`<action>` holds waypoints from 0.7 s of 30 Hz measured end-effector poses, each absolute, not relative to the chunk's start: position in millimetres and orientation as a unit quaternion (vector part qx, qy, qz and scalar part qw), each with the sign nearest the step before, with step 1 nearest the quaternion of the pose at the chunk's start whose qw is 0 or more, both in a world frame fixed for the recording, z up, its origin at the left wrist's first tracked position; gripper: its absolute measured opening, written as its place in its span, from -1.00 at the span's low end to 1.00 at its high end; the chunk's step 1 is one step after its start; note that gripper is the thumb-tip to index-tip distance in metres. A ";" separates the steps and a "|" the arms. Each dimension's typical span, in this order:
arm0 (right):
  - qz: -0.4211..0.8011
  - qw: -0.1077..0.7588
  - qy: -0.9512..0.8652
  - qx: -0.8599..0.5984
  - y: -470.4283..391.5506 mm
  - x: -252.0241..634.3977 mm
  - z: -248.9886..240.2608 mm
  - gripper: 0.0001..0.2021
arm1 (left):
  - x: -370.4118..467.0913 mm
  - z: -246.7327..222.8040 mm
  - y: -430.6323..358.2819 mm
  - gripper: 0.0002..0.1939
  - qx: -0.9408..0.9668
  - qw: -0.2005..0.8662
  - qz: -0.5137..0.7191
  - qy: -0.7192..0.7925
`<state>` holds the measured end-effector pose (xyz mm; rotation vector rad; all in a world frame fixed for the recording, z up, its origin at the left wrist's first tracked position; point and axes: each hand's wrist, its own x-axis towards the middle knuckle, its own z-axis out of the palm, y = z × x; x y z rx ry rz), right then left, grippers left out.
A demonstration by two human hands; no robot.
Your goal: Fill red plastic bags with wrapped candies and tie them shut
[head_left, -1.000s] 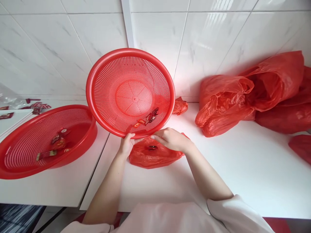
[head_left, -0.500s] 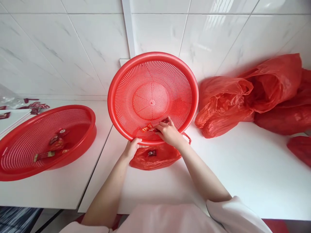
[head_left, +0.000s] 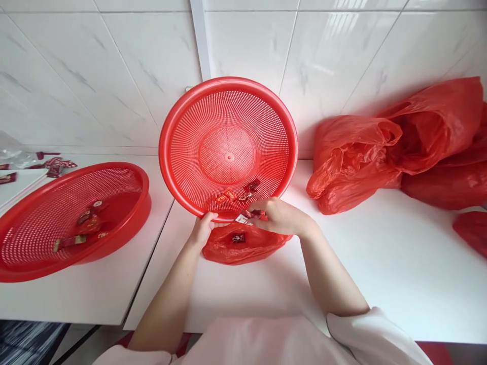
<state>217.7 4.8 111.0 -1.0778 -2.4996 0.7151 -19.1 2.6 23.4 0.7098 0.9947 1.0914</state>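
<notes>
In the head view, the left hand (head_left: 203,231) grips a tilted, round, red plastic mesh basket (head_left: 228,159) by its lower edge, with small red wrapped packets (head_left: 226,195) lying inside. The right hand (head_left: 280,217) is closed on at least 1 red-and-white wrapped packet (head_left: 242,219) above a crinkled red plastic bag (head_left: 245,254), 1 dark wrapped packet (head_left: 239,238) showing in its mouth.

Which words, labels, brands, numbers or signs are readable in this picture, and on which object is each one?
No text is readable.
Orange packets in the tilted basket: yellow marks, too small.
Held packet in the right hand: marks too blurred.
Dark packet in the open bag: pale marks, too small.
Packets in the left basket: marks, too small.
Packets behind it: too small.
</notes>
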 end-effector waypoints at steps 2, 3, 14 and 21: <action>0.233 0.142 -0.862 -0.427 -1.3 220.3 113.8 -0.84 | -19.7 22.8 2.2 -0.59 0.319 0.682 0.485 0.445; 0.229 0.131 -0.856 -0.444 -4.3 221.3 115.1 -0.83 | -19.9 22.4 2.2 -0.59 0.323 0.680 0.486 0.443; 0.062 0.087 -0.826 -0.554 16.2 202.0 82.4 -0.65 | -18.0 25.0 1.8 -0.68 0.363 0.663 0.480 0.444; 0.148 0.055 -0.844 -0.513 9.4 198.9 83.7 -0.63 | -15.3 29.7 1.4 -0.63 0.353 0.664 0.492 0.439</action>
